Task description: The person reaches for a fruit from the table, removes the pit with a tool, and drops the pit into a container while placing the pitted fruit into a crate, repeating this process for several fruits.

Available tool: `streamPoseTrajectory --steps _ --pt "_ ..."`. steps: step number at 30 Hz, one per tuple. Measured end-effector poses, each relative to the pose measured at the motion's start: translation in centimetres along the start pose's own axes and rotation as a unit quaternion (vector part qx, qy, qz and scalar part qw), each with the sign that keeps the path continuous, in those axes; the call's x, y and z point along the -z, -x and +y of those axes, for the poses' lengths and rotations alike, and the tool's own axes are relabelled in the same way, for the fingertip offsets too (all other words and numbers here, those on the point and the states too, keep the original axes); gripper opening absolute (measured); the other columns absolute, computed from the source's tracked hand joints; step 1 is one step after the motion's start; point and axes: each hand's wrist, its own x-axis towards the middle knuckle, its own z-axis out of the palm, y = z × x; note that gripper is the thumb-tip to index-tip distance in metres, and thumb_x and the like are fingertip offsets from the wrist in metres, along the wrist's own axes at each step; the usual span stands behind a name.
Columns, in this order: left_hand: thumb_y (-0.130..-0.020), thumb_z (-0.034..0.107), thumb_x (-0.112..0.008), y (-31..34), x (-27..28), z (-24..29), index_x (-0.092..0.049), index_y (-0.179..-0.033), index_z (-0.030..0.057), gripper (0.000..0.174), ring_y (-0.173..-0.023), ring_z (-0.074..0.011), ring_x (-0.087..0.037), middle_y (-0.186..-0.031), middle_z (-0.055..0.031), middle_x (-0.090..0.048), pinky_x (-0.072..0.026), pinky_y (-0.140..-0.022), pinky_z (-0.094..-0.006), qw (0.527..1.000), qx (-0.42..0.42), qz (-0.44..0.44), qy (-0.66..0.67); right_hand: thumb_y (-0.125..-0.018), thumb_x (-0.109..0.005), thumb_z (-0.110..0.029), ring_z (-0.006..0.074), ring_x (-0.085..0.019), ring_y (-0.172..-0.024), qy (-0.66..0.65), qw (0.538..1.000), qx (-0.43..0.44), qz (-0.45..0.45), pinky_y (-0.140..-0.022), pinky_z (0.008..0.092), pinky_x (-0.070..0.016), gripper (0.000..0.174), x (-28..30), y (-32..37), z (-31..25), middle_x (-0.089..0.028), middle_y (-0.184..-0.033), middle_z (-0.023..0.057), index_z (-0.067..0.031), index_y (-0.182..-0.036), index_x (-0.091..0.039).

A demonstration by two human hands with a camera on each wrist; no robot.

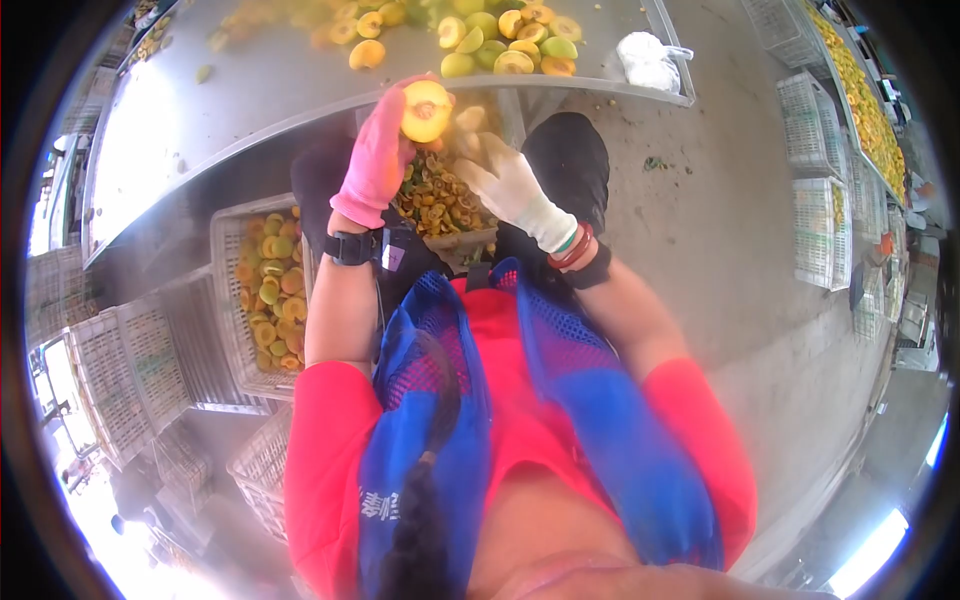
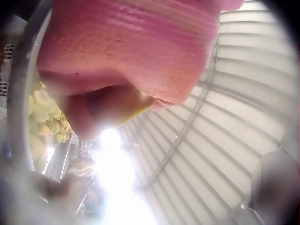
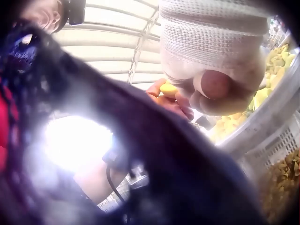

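In the head view, my left hand [image 1: 376,168], in a pink glove, grips a yellow peach half [image 1: 427,112] with its cut face and the pit in it turned up. To the right of the fruit, my right hand [image 1: 512,182], in a white knit glove, has its fingers bent toward it. In the right wrist view, a rounded brownish end [image 3: 218,84] shows among the right hand's curled fingers; I cannot tell whether it is a fingertip or a held thing. The same peach [image 3: 168,89] shows past that hand as a yellow patch.
More peach halves [image 1: 510,40] lie on the metal table [image 1: 230,110] ahead, near a white plastic bag [image 1: 648,65]. Between the knees, a container holds brown scraps [image 1: 445,200]. A crate [image 1: 232,345] of peach halves stands at the left. Further crates [image 1: 822,225] line the right side.
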Motion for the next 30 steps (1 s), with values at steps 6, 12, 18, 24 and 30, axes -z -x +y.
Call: streamPoseTrajectory --steps 6,12,18,24,30 --pt "-0.105 0.051 -0.033 0.9 -1.8 -0.3 -0.048 -0.138 0.0007 0.062 -0.099 -0.0157 -0.062 -0.119 -0.0107 -0.066 -0.0494 -0.077 -0.0266 0.995 0.036 0.067 0.057 -0.087 -0.066 -0.021 0.0413 -0.064 -0.071 -0.132 0.975 -0.177 0.009 -0.060 0.0438 -0.0482 0.026 0.8 -0.1 -2.9 -0.062 -0.076 0.0231 0.0010 -0.097 -0.055" --pt "-0.106 0.046 -0.034 1.1 -1.5 0.3 -0.055 -0.134 0.0070 0.052 -0.090 -0.0081 -0.061 -0.110 -0.0026 -0.069 -0.0490 -0.065 -0.0211 0.997 0.044 0.055 0.045 -0.087 -0.065 -0.018 0.0410 -0.063 -0.061 0.009 0.999 -0.027 0.013 -0.052 0.0451 -0.0481 0.023 1.4 -0.2 -4.1 -0.061 -0.068 0.0192 -0.0025 -0.098 -0.052" --pt "-0.105 0.053 -0.029 1.4 -2.0 0.3 -0.060 -0.126 0.0017 0.063 -0.095 -0.0114 -0.062 -0.107 -0.0066 -0.070 -0.0474 -0.073 -0.0225 0.996 0.055 0.038 -0.066 -0.087 -0.065 -0.018 0.0378 -0.063 -0.059 0.130 0.991 0.033 0.016 -0.051 0.0465 -0.0479 0.021 2.2 -0.4 -6.0 -0.061 -0.065 0.0162 -0.0054 -0.096 -0.050" --pt "-0.105 0.051 -0.038 1.6 -2.1 0.2 -0.067 -0.109 0.0016 0.058 -0.085 -0.0138 -0.059 -0.096 -0.0048 -0.067 -0.0482 -0.076 -0.0269 0.990 0.067 0.052 -0.115 -0.089 -0.063 -0.018 0.0389 -0.063 -0.060 0.183 0.982 0.003 -0.045 -0.051 0.0475 -0.0483 0.020 2.3 0.1 -5.3 -0.061 -0.065 0.0158 -0.0060 -0.097 -0.049" --pt "-0.104 0.058 -0.033 0.5 -1.2 -0.9 -0.071 -0.100 0.0001 0.069 -0.082 -0.0110 -0.059 -0.086 -0.0025 -0.067 -0.0461 -0.078 -0.0256 0.968 0.129 0.018 -0.213 -0.087 -0.060 -0.010 0.0388 -0.063 -0.069 0.216 0.965 -0.023 -0.149 -0.057 0.0471 -0.0502 0.051 2.3 1.0 -3.3 -0.061 -0.089 0.0188 -0.0165 -0.136 -0.047"
